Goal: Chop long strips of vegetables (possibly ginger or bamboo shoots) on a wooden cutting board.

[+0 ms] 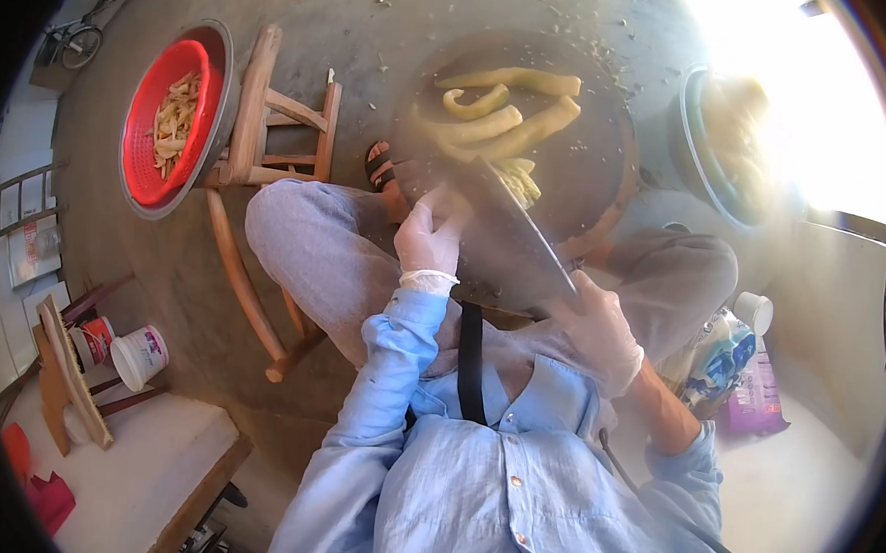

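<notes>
My right hand (602,330), in a thin white glove, grips the handle of a broad cleaver (509,239). The blade slants up and left over a round, dark chopping board (588,164) between my knees. Beside the blade's left side is my gloved left hand (432,234), its fingers bent; whether they hold anything is hidden. Several long, pale green peppers (529,131) lie on the far half of the board, one of them curled (476,102). Cut pepper pieces (521,181) rest against the cleaver's far end. Haze softens the view around the board.
Left of me, a red plastic colander (138,137) of cut strips sits inside a metal basin (224,77), beside a wooden chair (248,116). A basin (694,151) with pale contents stands right, in glare. Plastic packages (721,355) lie by my right knee. Scraps dot the floor.
</notes>
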Demonstrator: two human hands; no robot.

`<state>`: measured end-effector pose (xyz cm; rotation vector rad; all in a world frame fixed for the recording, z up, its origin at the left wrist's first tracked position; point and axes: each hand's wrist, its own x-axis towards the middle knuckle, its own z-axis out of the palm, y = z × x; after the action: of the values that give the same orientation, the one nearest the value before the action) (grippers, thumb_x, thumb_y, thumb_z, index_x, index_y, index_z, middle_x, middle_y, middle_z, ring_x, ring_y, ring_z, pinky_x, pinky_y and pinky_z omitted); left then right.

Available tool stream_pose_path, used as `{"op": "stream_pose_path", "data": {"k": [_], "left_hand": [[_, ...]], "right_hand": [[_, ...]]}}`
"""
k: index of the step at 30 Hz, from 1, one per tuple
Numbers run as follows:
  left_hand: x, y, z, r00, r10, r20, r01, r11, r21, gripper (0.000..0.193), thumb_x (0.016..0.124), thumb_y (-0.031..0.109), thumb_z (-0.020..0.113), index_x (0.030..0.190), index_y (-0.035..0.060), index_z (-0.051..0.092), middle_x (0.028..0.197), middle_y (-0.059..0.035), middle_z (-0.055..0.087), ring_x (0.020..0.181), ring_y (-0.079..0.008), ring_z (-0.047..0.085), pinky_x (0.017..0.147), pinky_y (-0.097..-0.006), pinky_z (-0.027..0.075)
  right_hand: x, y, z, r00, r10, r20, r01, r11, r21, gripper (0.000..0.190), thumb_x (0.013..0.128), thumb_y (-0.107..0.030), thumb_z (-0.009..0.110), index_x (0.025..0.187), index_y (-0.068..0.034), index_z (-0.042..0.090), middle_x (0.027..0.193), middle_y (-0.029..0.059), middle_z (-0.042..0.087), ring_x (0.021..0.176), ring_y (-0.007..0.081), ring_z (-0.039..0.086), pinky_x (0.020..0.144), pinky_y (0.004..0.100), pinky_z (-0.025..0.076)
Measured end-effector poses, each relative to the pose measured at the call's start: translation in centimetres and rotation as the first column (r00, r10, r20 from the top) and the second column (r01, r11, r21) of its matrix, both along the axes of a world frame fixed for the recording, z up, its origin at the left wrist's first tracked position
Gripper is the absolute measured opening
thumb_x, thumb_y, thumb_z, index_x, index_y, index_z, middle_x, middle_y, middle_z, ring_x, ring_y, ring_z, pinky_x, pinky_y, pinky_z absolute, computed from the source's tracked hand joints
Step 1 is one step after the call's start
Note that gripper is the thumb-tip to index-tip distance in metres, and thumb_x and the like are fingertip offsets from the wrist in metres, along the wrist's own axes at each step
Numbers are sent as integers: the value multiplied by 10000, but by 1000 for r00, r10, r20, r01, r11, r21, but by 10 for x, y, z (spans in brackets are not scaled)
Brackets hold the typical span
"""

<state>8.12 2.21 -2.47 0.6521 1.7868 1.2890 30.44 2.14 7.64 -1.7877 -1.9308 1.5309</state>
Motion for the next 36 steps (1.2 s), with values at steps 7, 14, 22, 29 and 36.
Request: {"op": "stream_pose_path", "data": {"k": [7,14,22,29,36], "left_hand": [[2,-4,-5,981,18,194,-32,997,71,302,902,35,633,1196,-35,618,932,-77,681,750,-121,643,589,-231,502],[-3,3,17,995,33,91,-11,974,-227,234,901,134,655,1049,-46,670,743,-82,667,533,-104,593,466,-234,452],[-10,18,15,997,1,73,22,949,-314,163,905,120,626,942,-34,661,706,-87,652,448,-131,583,384,-248,420],[-10,19,23,998,2,65,20,940,-341,104,896,109,624,869,9,633,707,-83,662,450,-141,599,377,-258,414],[-12,22,12,998,-23,56,41,940,-338,99,897,109,629,863,16,633,690,-81,661,434,-136,583,363,-257,389]], "right_hand": [[-5,-1,4,1000,26,12,-27,1000,15,204,882,-175,633,928,-32,495,700,205,603,683,421,595,638,466,463],[-8,-1,6,984,137,112,-147,985,92,216,900,-188,611,952,-44,459,724,201,625,736,436,614,657,497,474],[-11,0,3,981,139,132,-153,983,102,224,893,-189,619,944,-43,457,720,212,619,747,443,611,660,508,464],[-10,-10,7,992,84,90,-96,987,129,219,895,-185,624,966,-52,465,730,199,621,732,425,618,636,483,472],[-14,-11,5,990,114,87,-128,977,170,209,901,-173,614,958,-45,460,719,194,625,715,417,623,634,476,485]]}}
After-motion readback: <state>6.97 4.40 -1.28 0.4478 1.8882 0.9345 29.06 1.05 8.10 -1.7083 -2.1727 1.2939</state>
